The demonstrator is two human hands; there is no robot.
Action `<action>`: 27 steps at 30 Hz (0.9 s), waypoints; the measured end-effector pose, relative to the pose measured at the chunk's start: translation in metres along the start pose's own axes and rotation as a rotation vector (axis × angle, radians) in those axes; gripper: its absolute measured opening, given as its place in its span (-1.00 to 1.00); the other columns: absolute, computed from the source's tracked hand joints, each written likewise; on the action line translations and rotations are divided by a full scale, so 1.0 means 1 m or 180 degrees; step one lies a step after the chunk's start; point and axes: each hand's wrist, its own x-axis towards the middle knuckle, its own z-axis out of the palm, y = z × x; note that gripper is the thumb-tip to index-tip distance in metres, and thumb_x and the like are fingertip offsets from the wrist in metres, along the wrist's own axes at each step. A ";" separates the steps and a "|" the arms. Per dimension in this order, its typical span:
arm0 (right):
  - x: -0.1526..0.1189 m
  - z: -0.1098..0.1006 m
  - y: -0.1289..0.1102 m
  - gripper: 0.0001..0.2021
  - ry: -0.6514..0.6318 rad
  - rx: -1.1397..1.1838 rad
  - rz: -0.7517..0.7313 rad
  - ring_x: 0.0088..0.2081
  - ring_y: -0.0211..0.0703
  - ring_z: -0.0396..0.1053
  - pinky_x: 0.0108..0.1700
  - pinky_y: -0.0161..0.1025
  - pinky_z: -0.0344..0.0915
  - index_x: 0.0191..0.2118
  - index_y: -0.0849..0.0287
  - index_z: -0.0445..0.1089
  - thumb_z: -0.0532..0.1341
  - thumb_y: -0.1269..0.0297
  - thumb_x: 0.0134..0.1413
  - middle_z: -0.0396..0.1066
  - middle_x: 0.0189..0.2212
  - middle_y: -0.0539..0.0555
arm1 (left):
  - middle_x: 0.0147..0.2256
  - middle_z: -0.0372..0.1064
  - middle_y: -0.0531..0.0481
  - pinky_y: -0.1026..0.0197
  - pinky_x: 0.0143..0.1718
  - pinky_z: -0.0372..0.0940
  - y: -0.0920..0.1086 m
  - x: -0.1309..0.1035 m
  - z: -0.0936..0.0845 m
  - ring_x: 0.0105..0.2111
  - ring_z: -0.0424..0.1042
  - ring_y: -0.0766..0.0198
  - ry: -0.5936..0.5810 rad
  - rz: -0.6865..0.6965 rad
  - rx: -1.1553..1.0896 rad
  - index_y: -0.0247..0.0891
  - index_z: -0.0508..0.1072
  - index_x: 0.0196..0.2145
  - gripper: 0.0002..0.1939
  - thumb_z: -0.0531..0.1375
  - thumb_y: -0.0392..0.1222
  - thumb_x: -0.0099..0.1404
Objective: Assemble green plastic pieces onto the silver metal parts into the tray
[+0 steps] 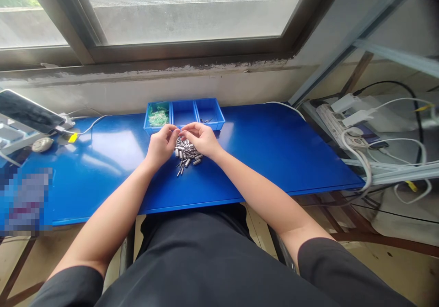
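Observation:
My left hand (162, 143) and my right hand (202, 138) meet fingertip to fingertip over a pile of small silvery metal pieces (187, 151). Both are closed in a pinch; whatever lies between the fingertips is too small to name. Some pieces in the pile are short thick cylinders, others thin pins. Just behind my hands stands a blue three-part bin (183, 114). Its left compartment holds green-and-clear small items (158, 115), and a few dark thin pieces (206, 120) lie in the right one.
The blue tabletop (267, 151) runs below a window. A phone (29, 110) leans at the left, near a white cable and a round beige object (42, 145). At the right, a power strip (339, 124) with plugs and cables sits by a metal frame.

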 end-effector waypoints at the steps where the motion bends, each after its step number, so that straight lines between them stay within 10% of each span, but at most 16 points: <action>1: 0.000 0.000 0.000 -0.56 0.0003 -0.0017 -0.0010 -0.22 -0.04 0.59 -0.08 -0.06 0.53 -0.25 0.14 0.44 0.42 -0.14 -0.05 0.60 -0.28 0.11 | -0.59 0.34 0.11 0.28 -0.48 0.17 0.000 0.000 -0.001 -0.60 0.32 0.36 0.0002 0.0003 0.0011 -0.22 0.43 -0.27 -0.79 0.13 -0.05 0.44; 18: 0.001 -0.001 -0.001 -0.61 0.0076 -0.0243 -0.0085 -0.18 -0.03 0.59 -0.07 -0.07 0.50 -0.23 0.14 0.48 0.40 -0.09 0.00 0.60 -0.30 0.11 | -0.59 0.32 0.14 0.29 -0.45 0.20 0.005 0.000 -0.001 -0.59 0.29 0.37 -0.0051 -0.0021 -0.0034 -0.20 0.46 -0.13 -0.83 0.17 -0.09 0.41; 27: 0.000 -0.001 -0.003 -0.64 0.0074 -0.0364 -0.0089 -0.19 -0.05 0.58 -0.06 -0.07 0.49 -0.23 0.15 0.51 0.41 -0.03 -0.01 0.61 -0.27 0.13 | -0.59 0.32 0.10 0.27 -0.47 0.16 0.003 0.001 -0.003 -0.58 0.28 0.35 0.0033 -0.0083 0.0089 -0.22 0.41 -0.36 -0.72 0.14 -0.01 0.43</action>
